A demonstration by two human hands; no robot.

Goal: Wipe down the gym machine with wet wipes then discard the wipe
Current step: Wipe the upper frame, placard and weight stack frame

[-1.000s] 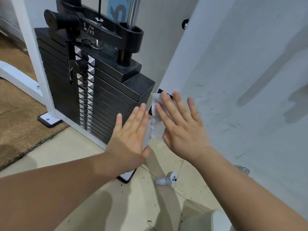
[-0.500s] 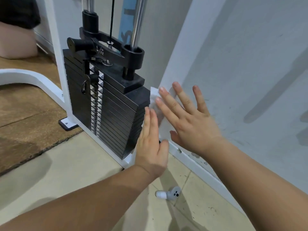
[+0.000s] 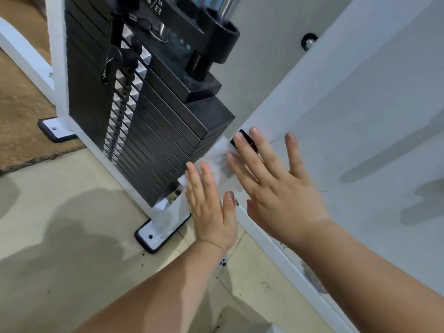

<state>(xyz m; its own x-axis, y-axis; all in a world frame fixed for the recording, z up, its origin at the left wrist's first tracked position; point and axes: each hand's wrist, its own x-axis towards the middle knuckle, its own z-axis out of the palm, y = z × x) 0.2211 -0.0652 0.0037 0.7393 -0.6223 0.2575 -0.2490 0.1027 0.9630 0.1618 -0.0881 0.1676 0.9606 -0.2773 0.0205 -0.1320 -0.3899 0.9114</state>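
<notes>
Nearest us, both bare forearms reach forward over the tiled floor [image 3: 72, 212]. Our left hand [image 3: 211, 212] is held flat and edge-on, fingers straight and close together, thumb up, just beside the lower corner of the weight stack [image 3: 149, 131]. Our right hand [image 3: 274, 186] is spread wide, palm down on the white panel [image 3: 360, 116] of the machine, just right of the stack.

The wet wipe [image 3: 219, 169] lies flat against the panel's near edge, between the two hands; the right hand's index and middle fingertips press on it, and the left hand's fingertips touch its left edge. Motion blur softens the wipe. A small black tab [image 3: 242, 140] shows on the panel just above the wipe, partly under the right fingers.

Below the stack, a white foot plate [image 3: 153, 234] with a black rim sits on the floor.

Further off, the stack's black plates step upward. On the top plate [image 3: 168, 18] we read "2.3" in white, upside down to us; the smaller lettering beside it is not legible. A brown mat [image 3: 21, 111] lies left of the stack.
</notes>
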